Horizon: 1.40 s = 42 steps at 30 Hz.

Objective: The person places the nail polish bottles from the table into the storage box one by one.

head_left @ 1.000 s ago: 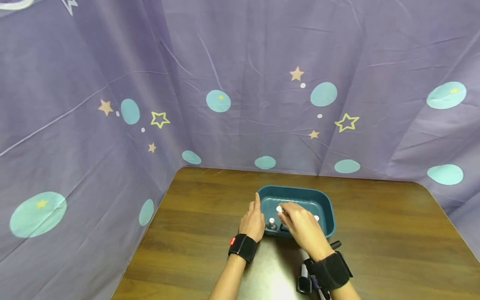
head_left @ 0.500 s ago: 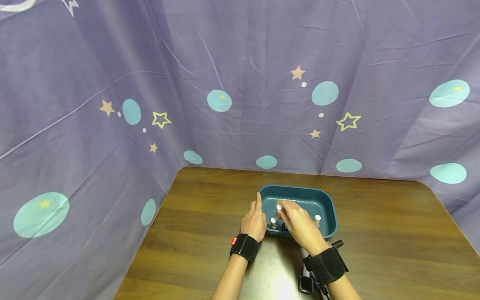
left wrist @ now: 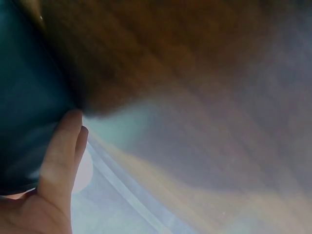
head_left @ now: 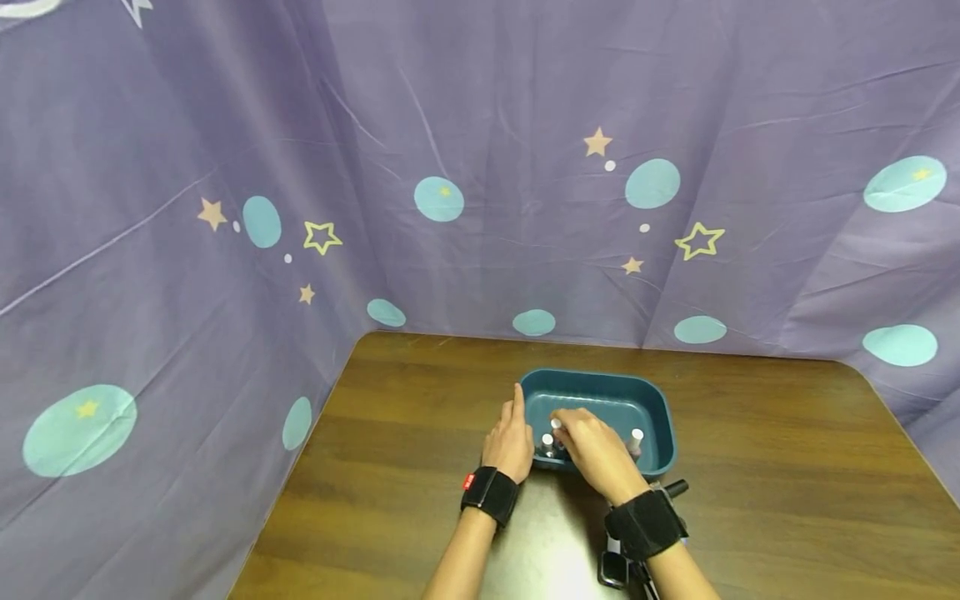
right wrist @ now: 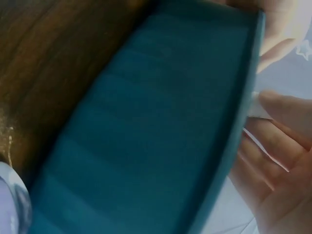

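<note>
A teal tray [head_left: 637,387] stands on the wooden table. My right hand [head_left: 596,450] reaches over its front rim and pinches the white cap [head_left: 556,424] of a small bottle, whose body is mostly hidden by the hand. The same cap [right wrist: 258,107] shows between thumb and fingers in the right wrist view. To its left stands a second white-capped bottle [head_left: 547,443], and to its right a third bottle [head_left: 636,440]. At the tray's left end my left hand [head_left: 508,446] rests with its index finger straight along the outside; fingers [left wrist: 61,156] touch the wall in the left wrist view.
Under my right wrist lie a black device with a dark square face [head_left: 613,570] and a black rod-like piece [head_left: 675,488] on the table [head_left: 765,467]. A purple patterned curtain [head_left: 495,275] hangs along the table's back and left edges.
My right hand has lowered slightly with the capped bottle, closer to the tray's bottom and to the left bottle. The right bottle shows more fully. My left hand stays at the tray's end.
</note>
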Tool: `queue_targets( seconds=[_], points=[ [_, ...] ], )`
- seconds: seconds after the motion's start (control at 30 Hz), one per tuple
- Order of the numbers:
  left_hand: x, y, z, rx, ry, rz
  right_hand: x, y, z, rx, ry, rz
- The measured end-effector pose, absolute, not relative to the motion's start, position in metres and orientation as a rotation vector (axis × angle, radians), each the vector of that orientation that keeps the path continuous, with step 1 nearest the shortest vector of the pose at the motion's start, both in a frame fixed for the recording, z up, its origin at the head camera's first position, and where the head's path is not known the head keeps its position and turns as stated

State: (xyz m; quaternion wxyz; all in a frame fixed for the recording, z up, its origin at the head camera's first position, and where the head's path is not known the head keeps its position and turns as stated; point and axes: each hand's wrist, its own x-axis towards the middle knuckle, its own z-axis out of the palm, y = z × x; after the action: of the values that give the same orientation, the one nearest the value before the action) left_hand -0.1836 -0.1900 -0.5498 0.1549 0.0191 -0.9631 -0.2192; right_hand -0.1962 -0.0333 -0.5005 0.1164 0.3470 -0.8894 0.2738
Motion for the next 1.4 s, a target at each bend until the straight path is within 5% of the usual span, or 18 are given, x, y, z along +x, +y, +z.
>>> queue_targets(
  seconds=[0.93, 1.4],
  points=[
    [-0.184, -0.183, -0.541, 0.046, -2.782, -0.641, -0.202, -0.028, -0.515, 1.026, -2.62, 0.72],
    [-0.182, -0.19, -0.546, 0.042, -2.761, -0.648, -0.192, -0.013, -0.485, 0.974, -2.59, 0.724]
  ],
)
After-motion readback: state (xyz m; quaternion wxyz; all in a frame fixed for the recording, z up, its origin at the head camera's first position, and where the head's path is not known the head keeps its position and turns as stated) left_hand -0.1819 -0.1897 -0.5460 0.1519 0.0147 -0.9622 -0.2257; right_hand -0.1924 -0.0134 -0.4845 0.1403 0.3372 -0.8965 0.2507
